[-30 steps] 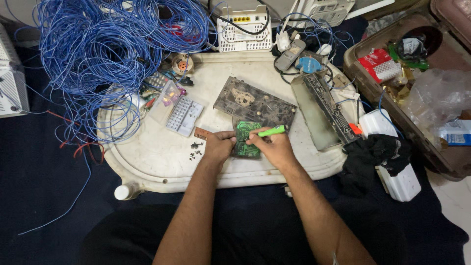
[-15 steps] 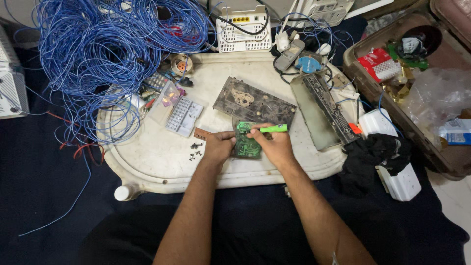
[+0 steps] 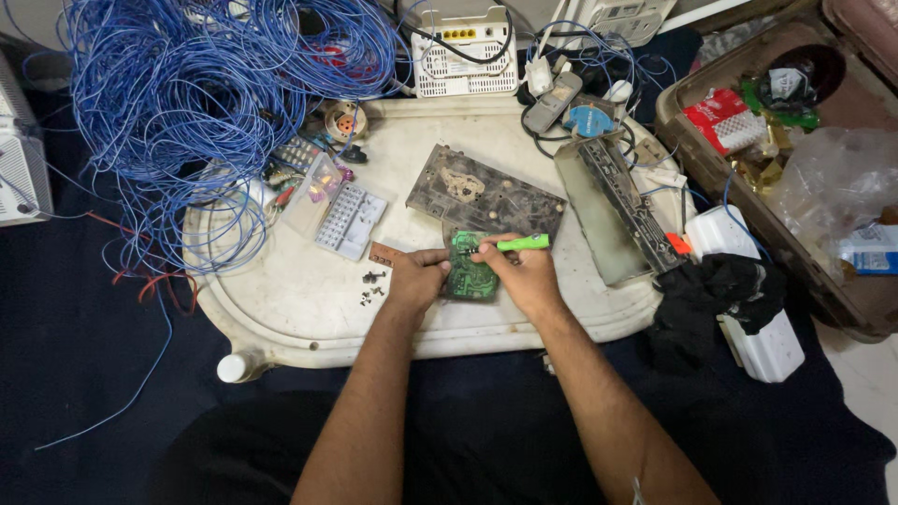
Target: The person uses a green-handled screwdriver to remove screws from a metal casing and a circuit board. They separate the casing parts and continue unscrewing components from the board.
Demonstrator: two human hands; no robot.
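A small green circuit board (image 3: 470, 271) lies near the front of a white oval tray (image 3: 281, 309). My left hand (image 3: 416, 281) grips the board's left edge, holding it flat. My right hand (image 3: 524, 276) holds a bright green screwdriver (image 3: 520, 243), its tip pressed on the board's upper part. A few small dark screws (image 3: 372, 285) lie on the tray just left of my left hand.
A dark metal plate (image 3: 482, 194) and a long grey casing (image 3: 613, 208) lie behind the board. A clear parts box (image 3: 348, 220), a tangle of blue wire (image 3: 187, 103), a white router (image 3: 465, 51), black cloth (image 3: 711, 295) and an open suitcase (image 3: 842, 309) of clutter surround the tray.
Both hands have stayed on the board; the screwdriver has shifted only slightly above it.
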